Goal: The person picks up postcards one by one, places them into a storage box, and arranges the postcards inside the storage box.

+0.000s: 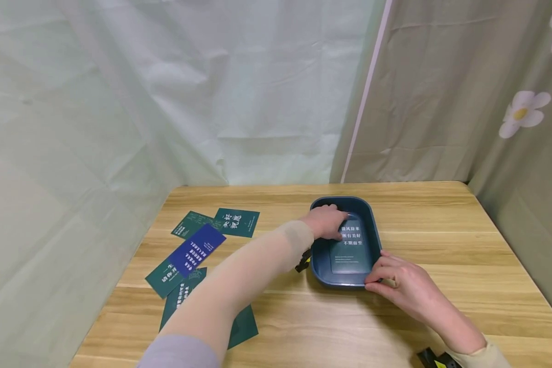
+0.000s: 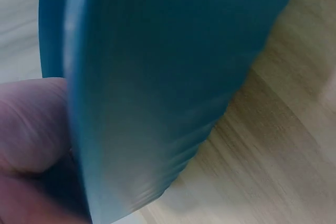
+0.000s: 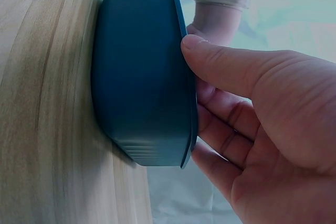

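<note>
A dark blue plastic bin (image 1: 319, 268) stands on the table, its wall filling much of the left wrist view. On its floor lies a dark green card (image 1: 347, 253) with white writing, face up. My left hand (image 1: 325, 222) reaches over the bin's left rim, its fingers at the card's upper left edge and covering part of it. At the near right corner my right hand (image 1: 402, 281) pinches the rim between thumb and fingers. The right wrist view shows the right thumb (image 3: 215, 59) against the rim from outside, with the other fingers on the inner side.
To the left, several cards lie loosely overlapping on the wooden table (image 1: 276, 327): a purple-blue card (image 1: 201, 248), a green card (image 1: 239, 222) at the back, and another green card (image 1: 245, 327) partly under my left forearm. Curtains (image 1: 257, 102) hang behind the table.
</note>
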Available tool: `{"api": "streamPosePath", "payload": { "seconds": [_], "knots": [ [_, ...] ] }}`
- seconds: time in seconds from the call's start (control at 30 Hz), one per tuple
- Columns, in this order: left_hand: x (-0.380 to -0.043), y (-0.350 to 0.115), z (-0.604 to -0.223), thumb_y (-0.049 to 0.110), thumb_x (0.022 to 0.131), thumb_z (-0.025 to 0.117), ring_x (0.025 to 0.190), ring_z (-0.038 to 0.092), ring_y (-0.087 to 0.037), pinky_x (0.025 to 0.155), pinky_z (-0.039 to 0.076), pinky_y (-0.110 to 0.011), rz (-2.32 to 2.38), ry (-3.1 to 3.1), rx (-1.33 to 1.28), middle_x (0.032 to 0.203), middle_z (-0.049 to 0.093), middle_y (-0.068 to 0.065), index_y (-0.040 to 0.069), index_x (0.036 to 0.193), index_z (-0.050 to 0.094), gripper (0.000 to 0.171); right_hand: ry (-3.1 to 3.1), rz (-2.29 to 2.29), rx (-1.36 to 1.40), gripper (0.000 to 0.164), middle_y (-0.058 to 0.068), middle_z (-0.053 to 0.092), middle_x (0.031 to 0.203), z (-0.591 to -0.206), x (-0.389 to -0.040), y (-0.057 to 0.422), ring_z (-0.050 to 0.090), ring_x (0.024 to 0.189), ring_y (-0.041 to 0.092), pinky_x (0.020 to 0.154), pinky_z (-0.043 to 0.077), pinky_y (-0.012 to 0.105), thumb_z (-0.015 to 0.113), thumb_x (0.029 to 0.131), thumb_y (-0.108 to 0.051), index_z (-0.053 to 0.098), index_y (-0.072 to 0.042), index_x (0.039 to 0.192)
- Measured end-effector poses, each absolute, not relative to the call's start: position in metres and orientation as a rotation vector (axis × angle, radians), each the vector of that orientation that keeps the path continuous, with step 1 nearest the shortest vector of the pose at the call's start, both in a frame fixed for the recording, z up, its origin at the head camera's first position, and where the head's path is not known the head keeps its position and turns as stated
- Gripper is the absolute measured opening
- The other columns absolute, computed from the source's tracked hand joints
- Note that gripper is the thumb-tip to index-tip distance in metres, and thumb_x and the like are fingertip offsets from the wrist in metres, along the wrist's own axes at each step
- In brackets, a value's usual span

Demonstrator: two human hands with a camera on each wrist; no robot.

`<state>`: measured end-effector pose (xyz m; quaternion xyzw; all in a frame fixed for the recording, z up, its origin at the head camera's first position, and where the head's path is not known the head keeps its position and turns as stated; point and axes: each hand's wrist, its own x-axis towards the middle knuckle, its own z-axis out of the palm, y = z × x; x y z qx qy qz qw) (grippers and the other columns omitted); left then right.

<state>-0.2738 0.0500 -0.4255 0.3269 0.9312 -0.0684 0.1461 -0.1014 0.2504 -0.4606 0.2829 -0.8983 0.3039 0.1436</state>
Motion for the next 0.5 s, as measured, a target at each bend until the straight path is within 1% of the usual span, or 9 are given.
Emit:
{"api": "streamPosePath", "payload": {
  "seconds": [0.13, 0.4, 0.47, 0.5],
  "knots": [
    [-0.2722, 0.0508, -0.4262, 0.046, 0.105, 0.077, 0.131, 0.061, -0.024, 0.111, 0.052, -0.037, -0.235, 2.703, 0.954, 0.149, 0.063, -0.01, 0.021, 0.159, 0.061, 0.062, -2.598, 0.886, 0.808, 0.034, -0.031, 0.064, 0.092, -0.4592, -0.1011, 0.25, 0.074, 0.121, 0.039, 0.1, 0.059, 0.06, 0.101, 0.077, -0.011, 0.081, -0.038, 0.086],
    [-0.2708, 0.0527, -0.4285, 0.046, 0.105, 0.077, 0.131, 0.061, -0.023, 0.115, 0.05, -0.035, -0.243, 2.716, 0.953, 0.152, 0.062, -0.009, 0.018, 0.158, 0.062, 0.063, -2.612, 0.888, 0.802, 0.033, -0.031, 0.064, 0.092, -0.459, -0.1006, 0.2503, 0.074, 0.123, 0.039, 0.1, 0.058, 0.06, 0.1, 0.078, -0.012, 0.081, -0.038, 0.086],
    [-0.2709, 0.0526, -0.4293, 0.046, 0.105, 0.077, 0.131, 0.061, -0.023, 0.115, 0.05, -0.035, -0.242, 2.716, 0.956, 0.152, 0.062, -0.009, 0.017, 0.159, 0.061, 0.063, -2.61, 0.879, 0.804, 0.032, -0.031, 0.064, 0.092, -0.4595, -0.1008, 0.2507, 0.073, 0.123, 0.038, 0.101, 0.058, 0.057, 0.1, 0.079, -0.013, 0.082, -0.038, 0.086],
    [-0.271, 0.0525, -0.4297, 0.045, 0.105, 0.077, 0.132, 0.061, -0.023, 0.115, 0.05, -0.035, -0.24, 2.715, 0.957, 0.152, 0.062, -0.009, 0.017, 0.159, 0.061, 0.063, -2.609, 0.875, 0.805, 0.031, -0.031, 0.064, 0.093, -0.4599, -0.1009, 0.2509, 0.074, 0.123, 0.038, 0.102, 0.058, 0.054, 0.1, 0.079, -0.014, 0.082, -0.038, 0.087]
  ]
}}
